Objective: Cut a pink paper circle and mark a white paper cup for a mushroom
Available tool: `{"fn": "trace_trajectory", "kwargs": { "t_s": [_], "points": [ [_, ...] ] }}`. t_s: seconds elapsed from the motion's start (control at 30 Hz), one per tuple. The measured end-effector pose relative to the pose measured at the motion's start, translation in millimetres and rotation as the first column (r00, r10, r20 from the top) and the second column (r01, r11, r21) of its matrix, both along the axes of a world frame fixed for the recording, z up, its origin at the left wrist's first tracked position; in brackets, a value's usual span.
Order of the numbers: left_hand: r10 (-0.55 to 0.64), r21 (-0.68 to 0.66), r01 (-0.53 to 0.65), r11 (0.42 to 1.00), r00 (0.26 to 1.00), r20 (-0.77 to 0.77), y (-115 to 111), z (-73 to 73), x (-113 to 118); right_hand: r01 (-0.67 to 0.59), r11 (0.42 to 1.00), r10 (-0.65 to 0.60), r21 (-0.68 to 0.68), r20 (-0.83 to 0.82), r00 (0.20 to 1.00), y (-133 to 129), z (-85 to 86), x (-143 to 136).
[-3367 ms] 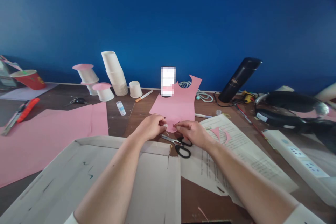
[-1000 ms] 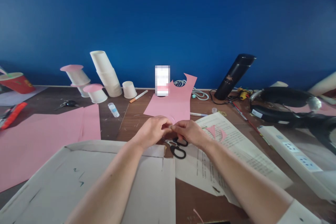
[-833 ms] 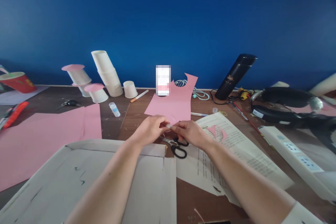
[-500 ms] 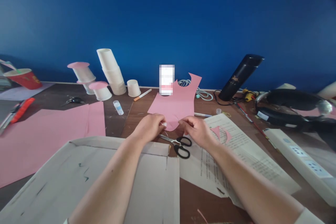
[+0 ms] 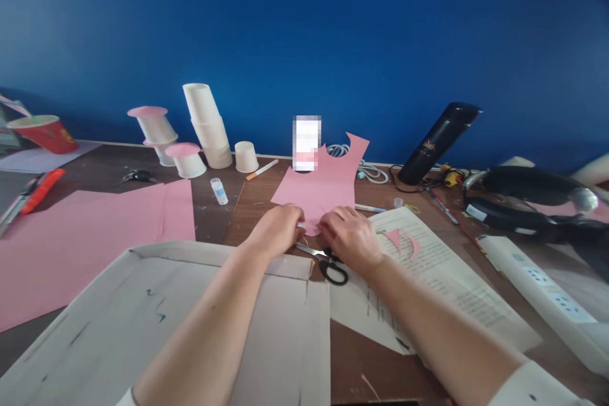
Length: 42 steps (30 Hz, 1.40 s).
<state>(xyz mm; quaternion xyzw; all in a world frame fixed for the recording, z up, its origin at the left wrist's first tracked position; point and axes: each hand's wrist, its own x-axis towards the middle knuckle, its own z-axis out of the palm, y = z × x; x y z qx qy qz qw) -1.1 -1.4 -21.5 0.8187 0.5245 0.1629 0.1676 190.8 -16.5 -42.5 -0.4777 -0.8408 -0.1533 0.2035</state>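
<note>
My left hand (image 5: 281,228) is closed in a pinch at the near end of a cut sheet of pink paper (image 5: 316,193). A small white thing (image 5: 301,226), too little to name, shows at its fingertips, with a thin pale strand hanging below. Facing it, my right hand (image 5: 349,233) is closed too, its curled fingers at the paper's near right edge; what they hold is hidden. Black-handled scissors (image 5: 337,274) lie just beneath, one handle loop partly covered by my right hand. Past the pink paper stands a phone (image 5: 307,139) with a blurred bright screen.
A white box lid (image 5: 190,330) lies under my left forearm, a printed sheet (image 5: 442,279) under my right. Behind stand stacked paper cups (image 5: 209,130), pink-topped cups (image 5: 185,162), a glue stick (image 5: 219,191) and a black flask (image 5: 438,143). A power strip (image 5: 542,298) lies right.
My right hand has moved left and inward, nearer my left hand, and now covers part of the scissors' handle. My left hand stays at the paper. The view has shifted slightly.
</note>
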Motion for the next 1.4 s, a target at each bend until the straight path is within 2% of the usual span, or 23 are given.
{"fn": "trace_trajectory", "kwargs": {
  "t_s": [0.27,0.6,1.03,1.4],
  "points": [
    [-0.014,0.038,0.014,0.999,1.0,-0.013,6.2,-10.5,-0.2,-0.018,0.999,0.015,0.039,0.079,0.997,1.1,-1.5,-2.7],
    [0.002,0.03,-0.001,1.0,1.0,-0.024,2.4,-6.4,1.0,-0.122,0.991,0.102,0.06,0.259,0.96,6.0,6.4,-6.1],
    [0.004,0.015,-0.003,1.0,0.998,-0.06,1.1,-2.3,1.7,-0.225,0.974,0.203,0.026,0.332,0.921,8.5,14.1,-6.9],
    [-0.001,0.014,0.002,1.0,0.999,-0.048,0.9,-2.0,1.8,-0.402,0.915,0.372,-0.025,0.434,0.82,13.9,23.4,-6.3]
  ]
}}
